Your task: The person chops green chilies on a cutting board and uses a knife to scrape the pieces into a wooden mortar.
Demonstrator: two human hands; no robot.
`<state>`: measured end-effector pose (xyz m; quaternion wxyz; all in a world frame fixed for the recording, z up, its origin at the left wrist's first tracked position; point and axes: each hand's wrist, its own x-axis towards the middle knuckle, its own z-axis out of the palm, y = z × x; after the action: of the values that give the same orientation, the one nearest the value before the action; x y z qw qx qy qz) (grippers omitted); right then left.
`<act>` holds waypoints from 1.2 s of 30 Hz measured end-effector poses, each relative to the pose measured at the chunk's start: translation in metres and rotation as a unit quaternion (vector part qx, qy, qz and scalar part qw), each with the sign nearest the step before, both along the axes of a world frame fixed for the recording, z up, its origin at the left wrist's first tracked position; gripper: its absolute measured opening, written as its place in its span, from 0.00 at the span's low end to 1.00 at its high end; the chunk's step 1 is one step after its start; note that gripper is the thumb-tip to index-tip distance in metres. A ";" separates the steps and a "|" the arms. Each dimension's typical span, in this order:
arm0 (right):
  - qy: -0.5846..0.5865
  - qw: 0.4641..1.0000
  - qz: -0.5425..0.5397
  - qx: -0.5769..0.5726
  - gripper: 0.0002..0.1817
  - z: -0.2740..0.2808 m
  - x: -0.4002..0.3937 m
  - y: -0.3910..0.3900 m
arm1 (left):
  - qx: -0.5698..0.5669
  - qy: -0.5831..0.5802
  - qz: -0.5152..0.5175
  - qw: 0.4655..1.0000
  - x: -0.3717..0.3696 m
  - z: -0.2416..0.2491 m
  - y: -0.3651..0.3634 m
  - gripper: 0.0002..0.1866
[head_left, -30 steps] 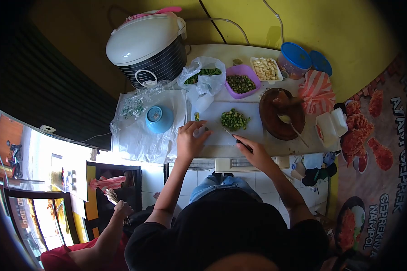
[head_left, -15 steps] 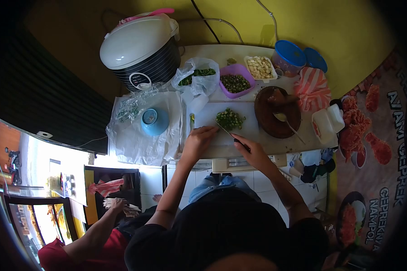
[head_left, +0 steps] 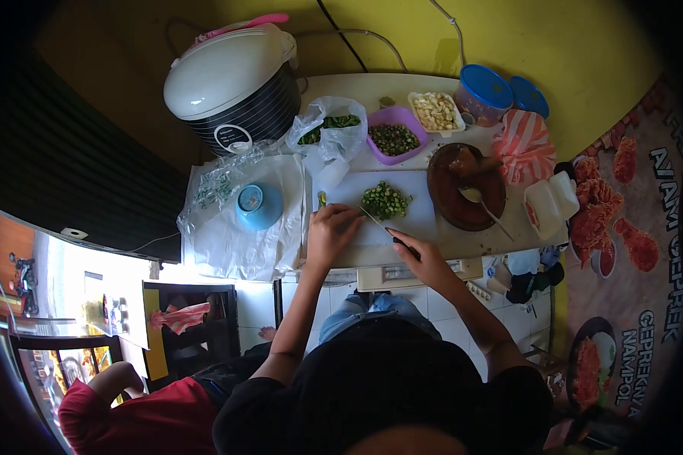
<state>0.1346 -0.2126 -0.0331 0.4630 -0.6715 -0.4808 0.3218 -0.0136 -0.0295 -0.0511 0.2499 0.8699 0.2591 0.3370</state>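
My right hand is wrapped around the dark handle of a knife, whose blade points up and left over a white cutting board. A heap of chopped green pieces lies beside the blade tip. My left hand rests on the board's left part with curled fingers, close to the blade; whatever it pinches is hidden. Just above those fingers is a small yellow-green piece. Behind the board stand a purple bowl of cut green pieces and a plastic bag holding green vegetables.
To the right sit a stone mortar with pestle and spoon, and a white foam box. A tray of pale cloves is at the back. Left are an upturned blue bowl and a rice cooker. A person in a red sleeve is at lower left.
The other person's hand, which was by the papers at lower left, has drawn back out of sight. My left hand has its fingers raised slightly more; my right hand barely moves with the knife.
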 end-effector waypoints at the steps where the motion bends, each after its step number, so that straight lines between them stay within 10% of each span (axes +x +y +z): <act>1: -0.006 1.000 0.001 0.018 0.21 -0.002 0.000 0.000 | 0.000 0.002 -0.001 1.000 0.000 0.000 0.000 0.10; 36: -0.062 0.993 -0.034 -0.094 0.20 0.012 -0.005 0.010 | -0.007 -0.048 0.004 0.999 0.001 -0.005 0.000 0.07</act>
<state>0.1291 -0.2023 -0.0212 0.3780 -0.7462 -0.4536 0.3074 -0.0122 -0.0297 -0.0558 0.2667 0.8502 0.2526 0.3772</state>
